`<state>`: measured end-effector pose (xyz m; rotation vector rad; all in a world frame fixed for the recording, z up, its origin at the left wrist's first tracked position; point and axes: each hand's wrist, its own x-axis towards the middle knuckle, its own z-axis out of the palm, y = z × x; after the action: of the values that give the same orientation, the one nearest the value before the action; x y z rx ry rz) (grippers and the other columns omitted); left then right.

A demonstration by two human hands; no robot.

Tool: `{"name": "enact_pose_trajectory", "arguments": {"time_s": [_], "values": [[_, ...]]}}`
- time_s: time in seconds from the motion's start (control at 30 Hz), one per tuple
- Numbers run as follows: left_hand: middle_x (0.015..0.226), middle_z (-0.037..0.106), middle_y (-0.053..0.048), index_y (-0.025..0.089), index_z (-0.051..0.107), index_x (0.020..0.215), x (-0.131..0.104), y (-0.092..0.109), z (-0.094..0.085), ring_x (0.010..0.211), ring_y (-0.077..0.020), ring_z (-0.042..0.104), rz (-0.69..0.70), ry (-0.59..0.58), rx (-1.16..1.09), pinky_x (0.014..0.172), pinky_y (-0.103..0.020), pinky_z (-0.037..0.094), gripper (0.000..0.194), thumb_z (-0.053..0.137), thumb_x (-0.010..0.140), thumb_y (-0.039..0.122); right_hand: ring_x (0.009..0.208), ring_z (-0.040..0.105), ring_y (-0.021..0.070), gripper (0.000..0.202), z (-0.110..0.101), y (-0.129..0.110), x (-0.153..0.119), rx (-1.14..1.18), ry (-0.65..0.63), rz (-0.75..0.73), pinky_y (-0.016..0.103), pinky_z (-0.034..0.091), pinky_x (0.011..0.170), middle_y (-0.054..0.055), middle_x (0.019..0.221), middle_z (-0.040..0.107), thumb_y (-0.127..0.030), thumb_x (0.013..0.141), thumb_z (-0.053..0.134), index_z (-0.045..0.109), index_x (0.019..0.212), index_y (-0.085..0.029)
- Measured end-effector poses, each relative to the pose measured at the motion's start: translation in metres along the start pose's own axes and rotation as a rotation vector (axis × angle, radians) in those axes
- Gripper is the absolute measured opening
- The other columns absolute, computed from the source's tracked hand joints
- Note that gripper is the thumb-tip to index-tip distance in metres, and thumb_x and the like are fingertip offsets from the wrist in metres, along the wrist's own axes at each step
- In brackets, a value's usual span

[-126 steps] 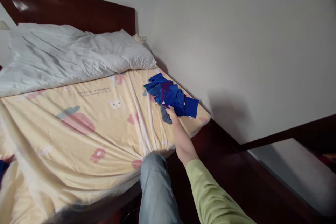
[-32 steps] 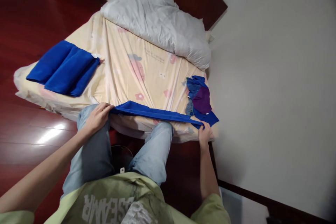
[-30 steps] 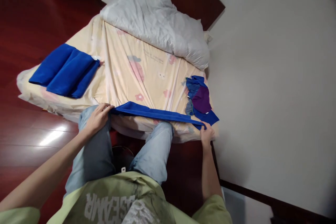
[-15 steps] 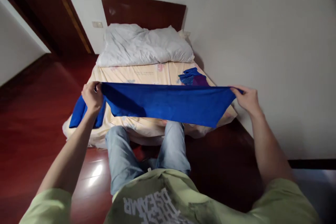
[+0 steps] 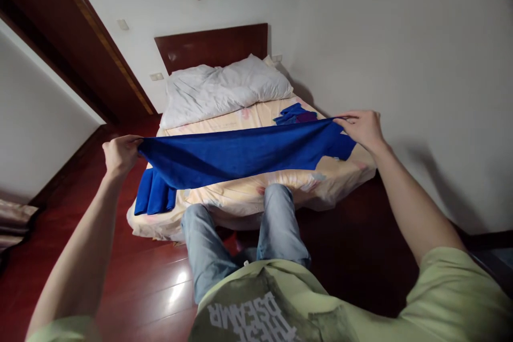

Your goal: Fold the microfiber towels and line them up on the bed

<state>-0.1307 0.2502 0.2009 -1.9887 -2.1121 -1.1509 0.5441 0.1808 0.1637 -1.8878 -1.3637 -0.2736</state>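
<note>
A blue cloth (image 5: pixel 236 152) is stretched out in the air above the foot of the bed. My left hand (image 5: pixel 121 155) pinches its upper left corner, and my right hand (image 5: pixel 363 127) pinches the upper right one. The top edge runs nearly straight between them, while the lower part hangs loose and sags towards my knees. Under the left end, folded blue cloths (image 5: pixel 154 195) lie side by side on the bed's corner. Beyond the right end is a crumpled heap of blue and purple fabric (image 5: pixel 295 113). Whether the blue piece below my right hand belongs to the held cloth, I cannot tell.
The bed (image 5: pixel 236 192) has a pale patterned sheet, with a white quilt or pillow (image 5: pixel 224 88) against the dark headboard (image 5: pixel 212 45). A white wall (image 5: pixel 420 64) rises on the right. Dark red floor (image 5: pixel 156 283) surrounds the bed, and a wooden door (image 5: pixel 76 21) stands left.
The cloth now tilts, its left end lower and its right end higher. My left hand has shifted left, and more of the wall above the headboard is in view.
</note>
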Motion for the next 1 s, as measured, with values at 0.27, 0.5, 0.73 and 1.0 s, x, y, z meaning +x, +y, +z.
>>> {"name": "enact_pose_trajectory", "arguments": {"time_s": [0.27, 0.5, 0.73, 1.0], "values": [[0.076, 0.076, -0.007, 0.012, 0.079, 0.091, -0.018, 0.016, -0.018, 0.077, -0.0243, 0.074, -0.145, 0.036, -0.134, 0.076, -0.037, 0.06, 0.028, 0.072, 0.077, 0.036, 0.057, 0.069, 0.0078, 0.059, 0.006, 0.011, -0.009, 0.282, -0.265, 0.112, 0.031, 0.051, 0.067, 0.03, 0.088, 0.077, -0.047, 0.087, 0.07, 0.076, 0.113, 0.005], [0.082, 0.079, -0.01, 0.011, 0.08, 0.088, -0.019, 0.013, -0.021, 0.073, -0.0209, 0.076, -0.171, 0.08, -0.183, 0.073, -0.03, 0.063, 0.021, 0.072, 0.078, 0.028, 0.068, 0.077, 0.0179, 0.023, 0.014, 0.014, -0.007, 0.527, -0.239, 0.072, 0.026, 0.063, 0.069, 0.016, 0.081, 0.079, -0.027, 0.09, 0.08, 0.08, 0.099, -0.005], [0.083, 0.08, -0.003, 0.02, 0.082, 0.092, -0.018, -0.024, -0.038, 0.085, -0.0228, 0.076, -0.062, -0.053, 0.034, 0.092, -0.035, 0.062, 0.033, 0.066, 0.077, 0.044, 0.072, 0.078, 0.0225, 0.012, 0.006, 0.029, -0.015, 0.542, -0.293, 0.051, 0.033, 0.067, 0.076, 0.01, 0.08, 0.079, -0.025, 0.089, 0.075, 0.079, 0.094, -0.016], [0.086, 0.08, -0.004, 0.023, 0.082, 0.089, -0.025, -0.062, -0.058, 0.085, -0.0279, 0.076, -0.147, -0.538, -0.035, 0.09, -0.038, 0.063, 0.056, 0.076, 0.055, 0.067, 0.073, 0.078, 0.0264, 0.019, -0.014, 0.076, -0.025, 0.401, -0.574, 0.095, 0.04, 0.067, 0.08, 0.011, 0.076, 0.078, -0.037, 0.082, 0.079, 0.079, 0.09, -0.02]]}}
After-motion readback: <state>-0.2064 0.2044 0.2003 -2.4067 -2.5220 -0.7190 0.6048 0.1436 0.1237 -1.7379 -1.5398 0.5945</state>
